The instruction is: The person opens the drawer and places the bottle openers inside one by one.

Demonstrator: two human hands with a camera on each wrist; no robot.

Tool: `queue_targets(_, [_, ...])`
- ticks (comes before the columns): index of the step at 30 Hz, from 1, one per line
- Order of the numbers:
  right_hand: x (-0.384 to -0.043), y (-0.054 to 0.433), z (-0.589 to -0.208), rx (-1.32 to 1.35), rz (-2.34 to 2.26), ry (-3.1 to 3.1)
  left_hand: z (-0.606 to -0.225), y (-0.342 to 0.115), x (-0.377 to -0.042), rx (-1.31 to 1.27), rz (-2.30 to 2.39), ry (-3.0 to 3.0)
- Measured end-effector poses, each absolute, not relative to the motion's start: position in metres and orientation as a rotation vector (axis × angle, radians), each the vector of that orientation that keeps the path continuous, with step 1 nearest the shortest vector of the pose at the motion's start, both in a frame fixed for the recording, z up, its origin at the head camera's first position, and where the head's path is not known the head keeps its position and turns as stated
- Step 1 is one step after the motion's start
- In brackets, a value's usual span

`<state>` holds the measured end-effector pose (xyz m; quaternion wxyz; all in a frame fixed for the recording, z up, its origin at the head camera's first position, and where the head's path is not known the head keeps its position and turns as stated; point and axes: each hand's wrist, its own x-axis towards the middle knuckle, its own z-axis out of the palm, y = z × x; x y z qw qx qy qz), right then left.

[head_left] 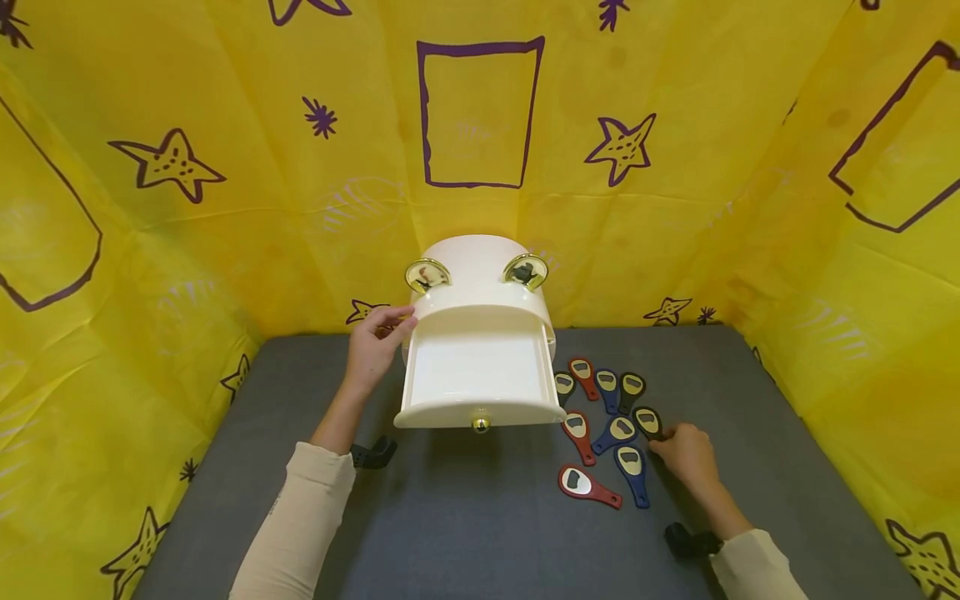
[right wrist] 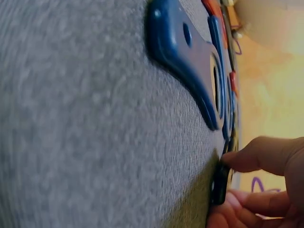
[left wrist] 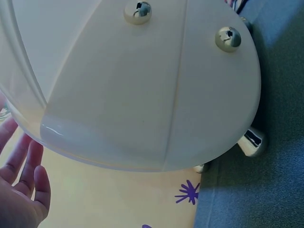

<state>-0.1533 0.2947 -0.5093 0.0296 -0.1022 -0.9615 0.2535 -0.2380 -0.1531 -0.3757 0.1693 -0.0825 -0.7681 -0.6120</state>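
Observation:
A glossy cream drawer box [head_left: 480, 283] stands at the back of the table, its upper drawer [head_left: 477, 367] pulled out with a bare white floor showing. My left hand [head_left: 372, 346] rests its fingertips against the box's left side, fingers loosely extended; in the left wrist view the hand [left wrist: 23, 190] is at the lower left edge. To the right of the box lie several bottle openers, among them a red one [head_left: 600, 492] and a blue one [head_left: 633, 483]. My right hand [head_left: 688, 454] pinches the handle of a black bottle opener [head_left: 647, 422], also seen dark between thumb and fingers in the right wrist view.
The grey table [head_left: 480, 533] is enclosed by yellow cloth walls [head_left: 472, 117] with purple drawings. Two gold-rimmed round ornaments [head_left: 428, 275] sit on top of the box. A lower drawer with a gold knob [left wrist: 228, 39] shows in the left wrist view.

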Motion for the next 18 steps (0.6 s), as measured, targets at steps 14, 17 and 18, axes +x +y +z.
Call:
queue_targets(14, [-0.154,0.311,-0.503,-0.378,0.990,-2.915,-0.378,-0.153,-0.239,-0.273,-1.765,-2.145])
queue_targets(17, [-0.158,0.311,-0.490,-0.352,1.051,-2.896,-0.375,-0.152,-0.236,-0.269,-1.758,-2.157])
queue_targets(18, [-0.159,0.310,-0.484,-0.338,1.080,-2.888,-0.375,-0.152,-0.236,-0.267,-1.762,-2.158])
